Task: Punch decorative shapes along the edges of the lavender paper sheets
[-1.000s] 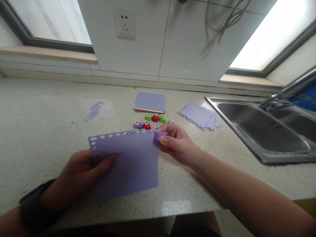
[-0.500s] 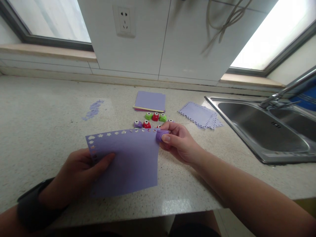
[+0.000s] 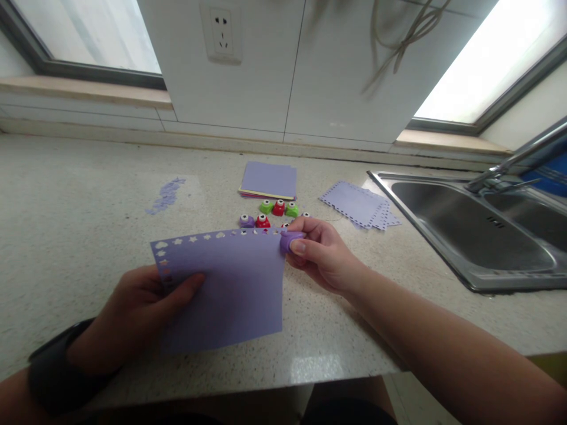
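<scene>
A purple sheet of paper [image 3: 234,289] is held up above the counter, with a row of small cut-out shapes along its top edge and down part of its left edge. My left hand [image 3: 142,307] grips the sheet at its left side, thumb lying over the front. Between the thumb and fingers of my right hand [image 3: 325,254] is a purple craft punch [image 3: 292,241], set at the sheet's top right corner. Just behind the paper sit several small punches, among them a red one [image 3: 279,207], a green one [image 3: 266,206] and a purple one [image 3: 247,221].
A stack of paper [image 3: 269,180] lies behind the punches. To its right are several purple sheets with punched edges [image 3: 352,203], near a steel sink [image 3: 469,230]. Small purple paper cut-outs [image 3: 166,196] lie at the left on the speckled counter [image 3: 80,224].
Both hands, the sheet and the punch keep almost the same place. The sheet's left edge has shifted very slightly left, and the whole view has moved a little.
</scene>
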Available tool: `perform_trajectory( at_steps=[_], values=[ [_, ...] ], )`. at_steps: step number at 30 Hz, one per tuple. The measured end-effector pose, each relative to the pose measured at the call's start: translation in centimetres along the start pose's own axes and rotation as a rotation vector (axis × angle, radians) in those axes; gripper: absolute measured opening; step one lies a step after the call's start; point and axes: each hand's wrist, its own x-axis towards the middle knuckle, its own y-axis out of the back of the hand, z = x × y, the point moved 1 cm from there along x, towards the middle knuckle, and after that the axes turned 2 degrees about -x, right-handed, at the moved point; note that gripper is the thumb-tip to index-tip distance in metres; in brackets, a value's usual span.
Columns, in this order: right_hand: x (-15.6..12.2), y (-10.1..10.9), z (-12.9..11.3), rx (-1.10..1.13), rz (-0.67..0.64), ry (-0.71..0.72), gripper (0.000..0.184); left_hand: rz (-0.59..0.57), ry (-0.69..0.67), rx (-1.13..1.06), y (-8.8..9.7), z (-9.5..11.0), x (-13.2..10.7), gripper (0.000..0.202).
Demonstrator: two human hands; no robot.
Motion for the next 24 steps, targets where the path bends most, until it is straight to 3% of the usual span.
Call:
perform_trajectory(
  at_steps=[7,11,24],
  values=[
    [0.0,-0.1,0.1,0.010,-0.008,0.004,0.036,-0.008,-0.035,0.018,0.3,-0.2,0.3,0.018],
    [0.0,-0.2,0.1,0.020,-0.008,-0.003,0.036,-0.084,-0.043,0.024,0.6,-0.5,0.6,0.017],
    [0.2,-0.4,0.4,0.032,0.019,-0.037,0.039,-0.154,-0.162,-0.004,0.9,-1.7,1.5,0.012]
  ],
)
